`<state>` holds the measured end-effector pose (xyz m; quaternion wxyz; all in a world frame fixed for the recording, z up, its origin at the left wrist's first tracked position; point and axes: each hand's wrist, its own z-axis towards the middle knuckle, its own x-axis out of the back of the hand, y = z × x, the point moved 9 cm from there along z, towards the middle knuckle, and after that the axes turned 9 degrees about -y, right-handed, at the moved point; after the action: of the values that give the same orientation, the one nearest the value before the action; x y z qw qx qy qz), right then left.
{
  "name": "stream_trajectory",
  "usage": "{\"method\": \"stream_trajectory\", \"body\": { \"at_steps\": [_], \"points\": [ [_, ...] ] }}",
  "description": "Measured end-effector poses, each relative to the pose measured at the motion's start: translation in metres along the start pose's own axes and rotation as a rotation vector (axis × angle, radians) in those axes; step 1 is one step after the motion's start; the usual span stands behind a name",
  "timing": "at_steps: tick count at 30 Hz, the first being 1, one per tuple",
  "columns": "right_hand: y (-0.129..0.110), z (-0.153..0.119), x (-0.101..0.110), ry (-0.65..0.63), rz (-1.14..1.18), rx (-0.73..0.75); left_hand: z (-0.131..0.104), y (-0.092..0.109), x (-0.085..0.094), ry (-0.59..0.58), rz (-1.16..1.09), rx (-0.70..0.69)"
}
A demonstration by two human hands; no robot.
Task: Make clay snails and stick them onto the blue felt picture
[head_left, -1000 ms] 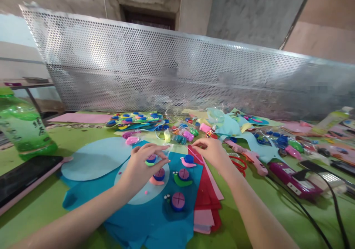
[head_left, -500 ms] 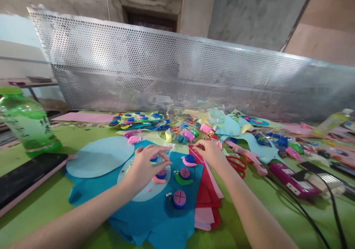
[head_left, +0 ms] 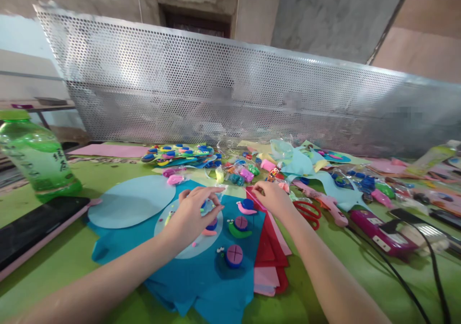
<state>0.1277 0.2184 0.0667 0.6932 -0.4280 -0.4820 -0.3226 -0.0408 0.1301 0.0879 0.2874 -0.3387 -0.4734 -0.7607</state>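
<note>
My left hand point(head_left: 198, 213) hovers over a pale blue paper disc point(head_left: 185, 252) with small clay snails on it, partly hidden by the hand. Its thumb and forefinger are apart and nothing shows between them. My right hand point(head_left: 272, 198) is beside the red paper sheets point(head_left: 265, 247), fingers pinched together; anything in them is too small to make out. Between the hands, on blue paper point(head_left: 205, 285), lie a pink clay snail with a blue shell point(head_left: 247, 206), a green snail point(head_left: 240, 227) and a dark snail with a purple-topped shell point(head_left: 234, 256).
Red-handled scissors point(head_left: 307, 213) and a pink glue gun point(head_left: 331, 208) lie to the right, near a purple power strip point(head_left: 382, 233) with black cables. At left are a larger blue disc point(head_left: 131, 203), a phone point(head_left: 39, 230) and a green bottle point(head_left: 39, 160). Bagged clay point(head_left: 241, 172) lies behind.
My left hand has shifted slightly, its thumb and forefinger still apart. The right hand keeps its pinch at nearly the same place. The snails rest where they were.
</note>
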Motion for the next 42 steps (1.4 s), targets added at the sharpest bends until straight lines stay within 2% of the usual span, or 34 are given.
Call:
{"method": "stream_trajectory", "body": {
  "at_steps": [7,17,27,34,42],
  "points": [
    [-0.001,0.001,-0.002,-0.045,-0.026,-0.012,0.002,-0.006,-0.008,-0.054,-0.008,0.021],
    [0.001,0.003,-0.004,-0.069,0.005,-0.027,0.000,-0.003,-0.014,-0.128,0.051,0.024],
    [-0.003,0.004,-0.001,-0.035,-0.017,-0.012,0.000,0.000,-0.011,-0.097,0.068,0.004],
    [-0.009,0.008,-0.008,-0.062,-0.018,0.021,0.002,0.003,-0.017,-0.163,0.092,0.049],
    [-0.013,0.014,-0.014,-0.073,-0.045,0.023,0.001,0.001,-0.017,-0.163,0.084,0.050]
  ]
}}
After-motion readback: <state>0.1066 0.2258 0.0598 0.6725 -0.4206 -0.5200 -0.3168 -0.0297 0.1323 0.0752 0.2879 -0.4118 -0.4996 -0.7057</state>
